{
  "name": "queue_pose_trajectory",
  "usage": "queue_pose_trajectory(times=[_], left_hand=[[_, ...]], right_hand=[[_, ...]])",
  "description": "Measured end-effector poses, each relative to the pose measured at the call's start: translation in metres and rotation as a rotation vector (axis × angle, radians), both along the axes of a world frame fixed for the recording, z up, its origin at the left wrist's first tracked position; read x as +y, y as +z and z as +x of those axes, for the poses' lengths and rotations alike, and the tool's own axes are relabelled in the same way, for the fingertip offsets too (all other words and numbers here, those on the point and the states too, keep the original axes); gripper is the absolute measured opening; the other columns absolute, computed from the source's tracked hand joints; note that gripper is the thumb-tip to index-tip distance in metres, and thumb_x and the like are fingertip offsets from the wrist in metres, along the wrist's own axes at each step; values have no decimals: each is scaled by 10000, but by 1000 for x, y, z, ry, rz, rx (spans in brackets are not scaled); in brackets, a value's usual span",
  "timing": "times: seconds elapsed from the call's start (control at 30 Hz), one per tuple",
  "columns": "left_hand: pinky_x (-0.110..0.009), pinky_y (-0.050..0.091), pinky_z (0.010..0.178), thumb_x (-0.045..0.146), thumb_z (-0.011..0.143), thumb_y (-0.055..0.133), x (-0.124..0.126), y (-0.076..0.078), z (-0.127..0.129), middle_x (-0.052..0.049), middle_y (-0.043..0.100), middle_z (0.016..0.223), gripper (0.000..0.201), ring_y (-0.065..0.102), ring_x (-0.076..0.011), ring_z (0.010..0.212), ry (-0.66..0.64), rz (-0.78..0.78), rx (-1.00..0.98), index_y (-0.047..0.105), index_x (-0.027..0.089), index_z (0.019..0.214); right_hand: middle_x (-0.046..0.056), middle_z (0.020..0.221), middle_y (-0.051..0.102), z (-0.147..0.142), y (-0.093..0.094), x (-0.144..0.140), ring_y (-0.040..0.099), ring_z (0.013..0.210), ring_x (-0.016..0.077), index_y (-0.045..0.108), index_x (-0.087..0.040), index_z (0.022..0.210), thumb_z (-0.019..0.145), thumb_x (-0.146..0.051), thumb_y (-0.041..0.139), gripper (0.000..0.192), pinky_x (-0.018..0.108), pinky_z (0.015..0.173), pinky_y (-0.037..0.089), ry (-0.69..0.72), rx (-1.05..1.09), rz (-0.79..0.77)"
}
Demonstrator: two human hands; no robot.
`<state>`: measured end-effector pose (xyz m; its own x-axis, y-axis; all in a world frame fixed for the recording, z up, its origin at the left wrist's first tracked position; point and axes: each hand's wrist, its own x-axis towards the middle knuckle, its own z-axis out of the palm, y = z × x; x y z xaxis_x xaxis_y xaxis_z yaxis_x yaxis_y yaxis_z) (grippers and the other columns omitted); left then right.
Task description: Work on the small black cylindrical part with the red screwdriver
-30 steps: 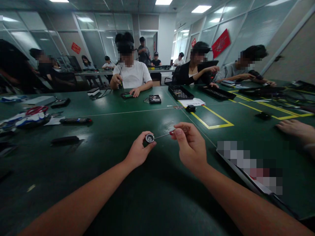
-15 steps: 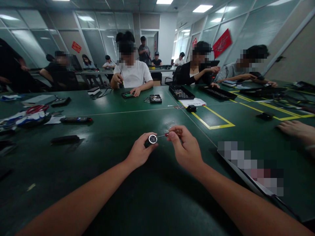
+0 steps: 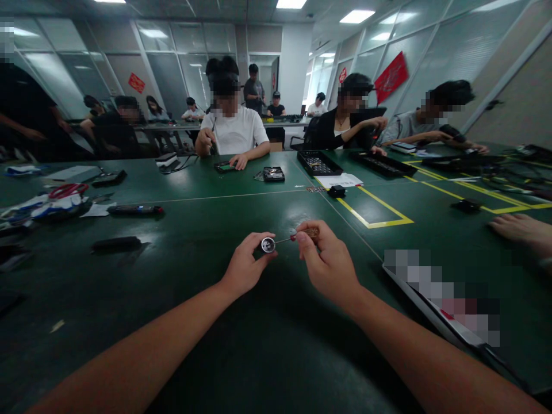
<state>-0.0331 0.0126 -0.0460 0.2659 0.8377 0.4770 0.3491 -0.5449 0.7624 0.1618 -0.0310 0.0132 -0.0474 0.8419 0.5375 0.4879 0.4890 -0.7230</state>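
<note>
Between the thumb and fingers of my left hand (image 3: 246,263) is a small round part (image 3: 268,245) with a silvery rim and a dark inside; its exact kind I cannot make out. My right hand (image 3: 326,259) is closed around the amber handle of a screwdriver (image 3: 307,234). The thin metal shaft points left, and its tip meets or lies just beside the rim of the round part. Both hands are held above the green table (image 3: 194,345).
A black pouch-like item (image 3: 116,244) and a dark pen-shaped tool (image 3: 135,210) lie left. Far right rests another person's hand (image 3: 520,230), near a pale flat object (image 3: 440,310). A small black block (image 3: 337,191) and black trays (image 3: 319,163) stand farther back. Several people work across the table.
The round part has turned slightly, and its inside looks brighter and its rim less glaring. Both hands keep nearly the same place and hold. The whole view has shifted a little.
</note>
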Motion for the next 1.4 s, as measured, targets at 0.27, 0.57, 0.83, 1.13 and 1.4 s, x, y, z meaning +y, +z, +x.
queue_pose_trajectory(times=[0.27,0.57,0.83,1.13,1.4], left_hand=[[-423,485,1004,193,901,713,0,2,-3,-66,691,1147,266,635,-243,1110,37,124,111,695,229,1164],[-416,496,997,149,880,726,2,1,-4,-68,689,1152,315,645,-236,1104,79,96,95,694,215,1186],[-439,492,999,174,883,732,4,0,-5,-73,700,1144,297,646,-252,1107,62,91,136,704,224,1174],[-423,487,985,128,876,734,4,-3,-5,-48,701,1139,326,646,-233,1094,97,96,166,701,237,1181],[-442,481,1011,158,892,728,3,1,-5,-53,705,1173,322,641,-243,1128,107,71,199,699,242,1202]], right_hand=[[-37,617,536,-3,-6,-2,489,529,143,648,-236,908,1017,-492,515,308,287,511,361,55,168,-56],[9,817,659,-2,-10,5,605,704,181,619,-231,1055,1014,-320,483,168,314,631,447,1,152,-77],[-1,708,636,-4,-8,1,588,633,166,690,-225,890,1050,-442,445,364,312,613,422,8,92,-80],[12,811,671,-3,-9,6,619,714,183,619,-223,991,1012,-332,474,182,310,648,436,2,76,-121],[24,823,692,-4,-13,7,637,728,192,661,-223,1000,1017,-404,501,243,322,666,450,5,131,-96]])
